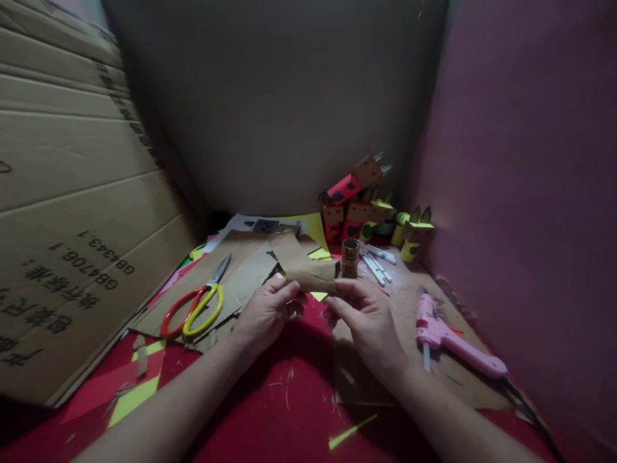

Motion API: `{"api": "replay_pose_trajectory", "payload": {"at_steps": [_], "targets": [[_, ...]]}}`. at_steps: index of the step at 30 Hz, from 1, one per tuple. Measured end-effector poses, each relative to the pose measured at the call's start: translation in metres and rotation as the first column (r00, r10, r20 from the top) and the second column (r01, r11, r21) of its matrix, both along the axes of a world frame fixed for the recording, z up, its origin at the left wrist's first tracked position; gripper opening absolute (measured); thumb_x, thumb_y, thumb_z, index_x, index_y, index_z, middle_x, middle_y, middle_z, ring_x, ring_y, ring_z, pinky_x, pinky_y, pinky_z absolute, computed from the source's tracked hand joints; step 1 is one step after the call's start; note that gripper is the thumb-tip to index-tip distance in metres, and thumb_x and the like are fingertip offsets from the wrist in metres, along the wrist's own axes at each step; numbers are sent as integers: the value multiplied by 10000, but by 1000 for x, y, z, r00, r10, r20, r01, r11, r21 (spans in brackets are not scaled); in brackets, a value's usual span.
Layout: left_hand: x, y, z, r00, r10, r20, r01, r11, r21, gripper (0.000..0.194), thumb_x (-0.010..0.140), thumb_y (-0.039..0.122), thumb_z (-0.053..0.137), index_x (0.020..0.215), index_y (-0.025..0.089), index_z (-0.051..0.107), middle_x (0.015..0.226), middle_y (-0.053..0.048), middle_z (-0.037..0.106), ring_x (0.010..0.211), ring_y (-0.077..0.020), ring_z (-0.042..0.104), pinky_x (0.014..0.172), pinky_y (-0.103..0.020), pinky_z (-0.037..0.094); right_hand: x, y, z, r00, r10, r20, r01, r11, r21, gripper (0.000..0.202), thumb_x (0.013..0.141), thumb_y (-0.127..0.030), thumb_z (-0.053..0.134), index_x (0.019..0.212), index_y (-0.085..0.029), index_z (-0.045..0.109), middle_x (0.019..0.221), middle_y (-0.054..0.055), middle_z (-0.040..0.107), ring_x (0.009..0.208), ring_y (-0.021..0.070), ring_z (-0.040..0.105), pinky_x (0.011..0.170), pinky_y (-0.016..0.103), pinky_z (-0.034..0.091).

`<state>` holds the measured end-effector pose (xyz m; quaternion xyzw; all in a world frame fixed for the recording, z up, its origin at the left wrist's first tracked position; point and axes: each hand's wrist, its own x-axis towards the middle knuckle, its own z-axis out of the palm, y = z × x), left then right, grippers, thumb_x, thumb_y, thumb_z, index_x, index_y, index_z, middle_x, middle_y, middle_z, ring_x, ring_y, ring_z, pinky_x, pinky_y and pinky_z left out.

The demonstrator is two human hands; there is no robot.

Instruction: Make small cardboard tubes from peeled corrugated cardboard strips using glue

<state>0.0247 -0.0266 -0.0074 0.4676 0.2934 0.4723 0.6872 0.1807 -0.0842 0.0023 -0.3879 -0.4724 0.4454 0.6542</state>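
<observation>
At the far left a large printed cardboard sheet (72,212) leans against the wall, and beside it on the red desk (289,399) lie scissors (195,305) with one red and one yellow handle loop, resting on flat brown cardboard offcuts (241,270). In the middle the left hand (265,312) pinches the near left end of a strip of brown cardboard (303,267), fingers closed on it, while the right hand (366,318) grips the strip's right end between thumb and fingertips; the strip is held just above the desk and curves between them, so the step in hand looks like bending or rolling it. Carrying that on would call for steady, even pressure from both hands. Just behind the strip stands a small cardboard tube (349,256), with felt pens (378,260) beside it and paper-covered roll figures (371,206) beyond. A pink glue gun (453,341) lies to the right.
</observation>
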Motion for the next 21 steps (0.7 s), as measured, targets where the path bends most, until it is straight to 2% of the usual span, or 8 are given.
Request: {"api": "replay_pose_trajectory", "payload": {"at_steps": [4,7,9,12,16,21], "targets": [[-4,0,1,984,-23,177,53,984,-167,223,715,279,716,871,138,643,711,-21,631,560,-86,542,503,-195,430,3,1,-1,988,-149,32,144,981,130,377,650,-226,725,963,-255,516,911,-13,580,790,134,582,679,266,508],[1,-7,0,971,-147,190,191,952,-240,229,749,303,685,881,122,637,691,-27,616,536,-83,534,481,-190,434,2,1,-1,982,-104,155,80,985,155,661,580,-194,767,1155,-267,449,1143,45,546,991,180,564,833,316,486],[5,-13,-3,956,-240,166,279,918,-282,252,771,342,656,893,122,629,666,-24,601,510,-87,531,446,-189,434,-1,0,-1,977,-72,203,40,987,157,742,585,-191,759,1230,-267,401,1193,68,536,977,190,581,797,315,503],[9,-18,-7,943,-309,124,332,900,-282,259,803,381,609,877,133,613,627,-11,575,469,-87,525,392,-178,426,-3,-1,0,960,-115,254,76,984,161,576,628,-186,719,1144,-239,468,1081,55,599,856,173,613,710,285,513],[11,-19,-12,919,-388,78,395,889,-233,228,830,354,581,804,128,576,619,-17,579,449,-76,527,380,-159,430,-4,-1,0,928,-207,309,150,968,199,327,673,-168,658,971,-205,530,891,24,635,796,162,613,707,272,501],[14,-24,-15,900,-433,53,434,878,-203,294,821,426,571,771,138,545,616,-20,589,434,-91,544,380,-176,433,-6,-1,-1,922,-213,322,156,969,193,298,696,-194,641,965,-211,514,821,5,620,721,153,594,655,272,490]]}}
